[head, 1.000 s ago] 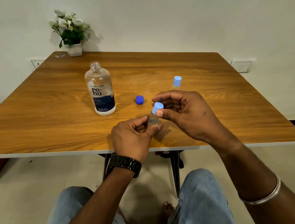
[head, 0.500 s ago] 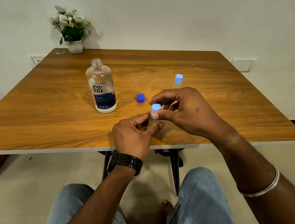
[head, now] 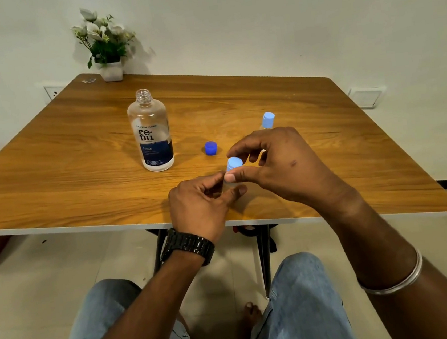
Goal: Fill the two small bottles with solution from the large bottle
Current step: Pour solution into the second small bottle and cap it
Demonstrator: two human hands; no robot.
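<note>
I look down on a wooden table (head: pixel 50 172) that fills most of my view, set against a white wall. At its far left corner stands a small white pot of flowers (head: pixel 105 43). The large bottle (head: pixel 151 131) stands upright left of the middle, its neck open and uncapped, well apart from my hands. Just right of it, on the tabletop, lies its dark blue cap (head: pixel 210 147). My left hand (head: pixel 201 205), with a black watch (head: pixel 189 245) on the wrist, curls thumb and fingers around a small clear bottle (head: pixel 230 186) near the front edge. My right hand (head: pixel 277 163), with a silver bangle (head: pixel 396 280) on the forearm, pinches that bottle's light blue cap (head: pixel 234 164) between thumb and forefinger. The second small bottle (head: pixel 267 120) stands capped just beyond my right hand, partly hidden by the knuckles.
</note>
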